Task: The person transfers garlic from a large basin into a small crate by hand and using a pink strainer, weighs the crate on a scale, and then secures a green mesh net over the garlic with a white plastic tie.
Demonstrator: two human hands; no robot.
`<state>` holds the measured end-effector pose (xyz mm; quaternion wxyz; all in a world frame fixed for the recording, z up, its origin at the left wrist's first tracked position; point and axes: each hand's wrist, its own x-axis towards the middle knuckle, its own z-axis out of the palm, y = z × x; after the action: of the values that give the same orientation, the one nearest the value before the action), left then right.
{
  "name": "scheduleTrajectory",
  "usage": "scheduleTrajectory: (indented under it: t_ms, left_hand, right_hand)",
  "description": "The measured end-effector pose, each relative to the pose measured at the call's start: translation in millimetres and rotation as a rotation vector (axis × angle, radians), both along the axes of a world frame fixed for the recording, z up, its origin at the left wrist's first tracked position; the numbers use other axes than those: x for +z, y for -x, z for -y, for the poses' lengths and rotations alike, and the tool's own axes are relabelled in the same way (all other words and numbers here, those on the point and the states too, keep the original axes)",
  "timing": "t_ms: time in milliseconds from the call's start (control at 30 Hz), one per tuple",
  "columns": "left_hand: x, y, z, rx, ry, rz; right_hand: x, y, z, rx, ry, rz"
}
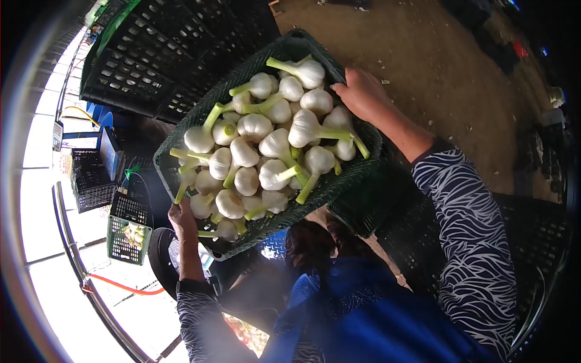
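Observation:
A dark green plastic crate (260, 242) is held up in front of me, tilted in view. It is heaped with white garlic bulbs (255, 127) on short green stems. My left hand (183, 222) grips the crate's near left edge, its fingers partly hidden by the rim. On the far right edge, my right hand (361, 94) is closed around the rim, thumb on the inner side. The crate's underside is out of sight.
Large black crates (175, 54) stand at upper left. A smaller green crate (129, 233) with something pale inside sits at left, near a black crate (91, 175). An orange hose (127, 289) lies at lower left. Brown floor (423, 66) extends upper right.

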<state>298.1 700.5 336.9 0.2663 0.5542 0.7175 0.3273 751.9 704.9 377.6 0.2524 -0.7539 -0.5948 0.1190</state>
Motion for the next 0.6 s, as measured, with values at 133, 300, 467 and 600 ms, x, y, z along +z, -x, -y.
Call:
scheduleTrajectory:
  t_ms: [133,300,467,600]
  left_hand:
    - [1,-3,2,-0.034,-0.057,0.082]
    - [3,-1,4,-0.081,-0.068,0.107]
    - [15,-6,5,-0.126,-0.053,0.197]
    - [20,-6,2,-0.058,0.088,0.192]
  right_hand:
    - [-14,-4,-7,-0.016,0.000,-0.041]
    - [5,6,1,-0.059,-0.018,0.021]
    - [-8,-1,0,-0.065,-0.007,0.028]
    - [4,7,0,-0.078,0.014,-0.032]
